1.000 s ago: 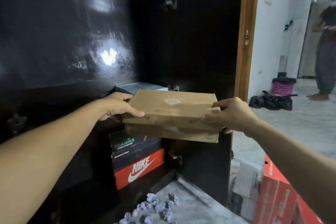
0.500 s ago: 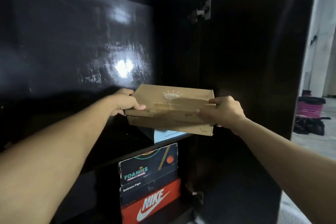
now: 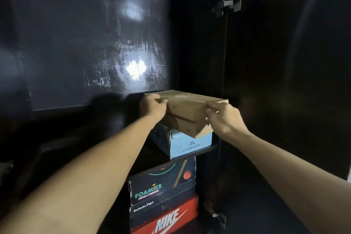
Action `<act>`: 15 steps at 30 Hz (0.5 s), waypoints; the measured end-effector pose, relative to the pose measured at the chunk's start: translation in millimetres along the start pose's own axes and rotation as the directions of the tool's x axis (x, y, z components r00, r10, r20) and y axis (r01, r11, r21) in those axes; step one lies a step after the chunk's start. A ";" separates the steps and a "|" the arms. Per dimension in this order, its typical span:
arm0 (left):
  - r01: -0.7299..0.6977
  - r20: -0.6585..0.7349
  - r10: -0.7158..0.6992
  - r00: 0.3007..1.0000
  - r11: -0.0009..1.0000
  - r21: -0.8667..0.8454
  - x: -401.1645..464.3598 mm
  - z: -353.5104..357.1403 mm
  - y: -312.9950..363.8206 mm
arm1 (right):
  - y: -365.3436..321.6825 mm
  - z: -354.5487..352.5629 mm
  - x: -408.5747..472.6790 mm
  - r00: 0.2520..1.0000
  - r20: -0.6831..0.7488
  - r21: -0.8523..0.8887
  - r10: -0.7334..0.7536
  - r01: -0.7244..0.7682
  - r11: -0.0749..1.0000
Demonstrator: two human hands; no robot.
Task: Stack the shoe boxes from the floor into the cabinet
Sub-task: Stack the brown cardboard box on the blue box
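Observation:
A plain brown cardboard shoe box (image 3: pixel 187 109) lies on top of a light blue "veranevada" box (image 3: pixel 190 145) on the upper shelf of the dark cabinet (image 3: pixel 95 47). My left hand (image 3: pixel 152 107) grips the brown box's left end, and my right hand (image 3: pixel 222 118) grips its right front corner. On the shelf below stands a stack: a dark "Foamies" box (image 3: pixel 161 182), a black "Onitsuka Tiger" box (image 3: pixel 161 209) and a red Nike box (image 3: pixel 169 220).
The shelf's front edge (image 3: pixel 205 150) runs under the blue box. The open cabinet door (image 3: pixel 284 81) with its metal hinge (image 3: pixel 228 3) stands close on the right. The upper shelf to the left of the boxes is dark and hard to read.
The brown box has moved up and deeper into the cabinet, from in front of the shelf onto the blue box. Both hands stayed on its ends. My view has come closer.

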State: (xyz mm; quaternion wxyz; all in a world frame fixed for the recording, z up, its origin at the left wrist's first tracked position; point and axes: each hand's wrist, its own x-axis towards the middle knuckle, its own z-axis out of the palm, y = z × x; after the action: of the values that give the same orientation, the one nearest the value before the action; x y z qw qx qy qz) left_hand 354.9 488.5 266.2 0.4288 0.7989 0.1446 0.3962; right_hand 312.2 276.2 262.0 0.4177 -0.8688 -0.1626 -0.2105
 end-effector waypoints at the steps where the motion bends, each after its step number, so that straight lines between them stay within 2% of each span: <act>1: -0.016 0.053 0.018 0.998 0.999 -0.035 -2.7 2.0 2.4 | -1.5 5.6 3.7 0.999 0.034 -0.019 -0.033 0.034 0.999; 4: 0.066 0.224 -0.035 0.974 0.989 -0.133 -9.2 4.6 4.9 | -3.5 21.1 13.9 0.991 0.130 -0.009 -0.018 0.019 1.000; 7: -0.070 0.323 0.059 0.945 0.997 0.020 -13.1 8.6 0.8 | -1.1 32.9 23.2 0.990 0.126 0.013 0.057 -0.059 0.998; 10: -0.137 0.328 0.099 0.940 0.986 0.096 -9.8 10.7 -1.3 | 2.4 41.3 29.9 0.985 0.152 0.026 0.081 -0.086 0.996; 15: -0.131 0.290 0.069 0.955 0.971 0.200 -6.6 16.0 -5.2 | 7.5 58.0 36.1 0.959 0.272 -0.055 0.074 -0.062 0.997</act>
State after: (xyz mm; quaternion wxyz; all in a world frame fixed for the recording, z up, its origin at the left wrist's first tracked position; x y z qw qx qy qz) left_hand 363.4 478.6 253.5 0.3346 0.8953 0.0836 0.2820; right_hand 360.0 321.6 242.6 0.3781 -0.9040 -0.1840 -0.0773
